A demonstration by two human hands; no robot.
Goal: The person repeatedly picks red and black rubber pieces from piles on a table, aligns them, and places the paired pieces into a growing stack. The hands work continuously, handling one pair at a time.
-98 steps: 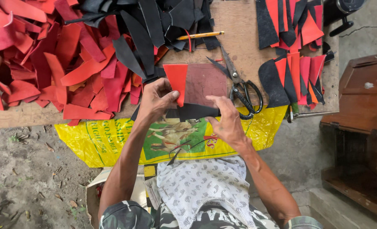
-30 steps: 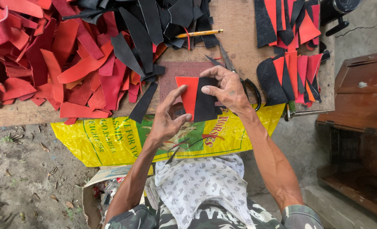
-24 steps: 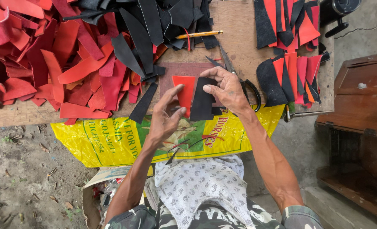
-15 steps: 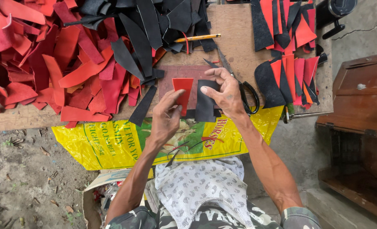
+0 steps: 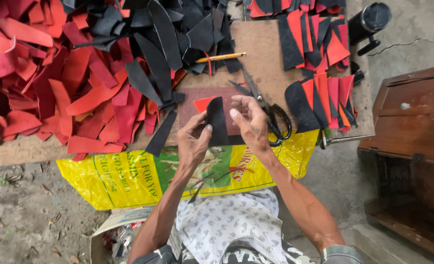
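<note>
Above the board, both hands now pinch the black piece upright

Head view. Left hand and right hand pinch a black leather piece upright against a red leather piece, above a brown cutting board. Scissors lie just beside the right hand; a pencil lies beyond.

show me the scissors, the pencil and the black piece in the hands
scissors point(image 5: 280, 120): head view, on the black handle loops
pencil point(image 5: 222, 57): head view, mid-shaft
black piece point(image 5: 217, 120): head view, its middle, between both hands
</note>
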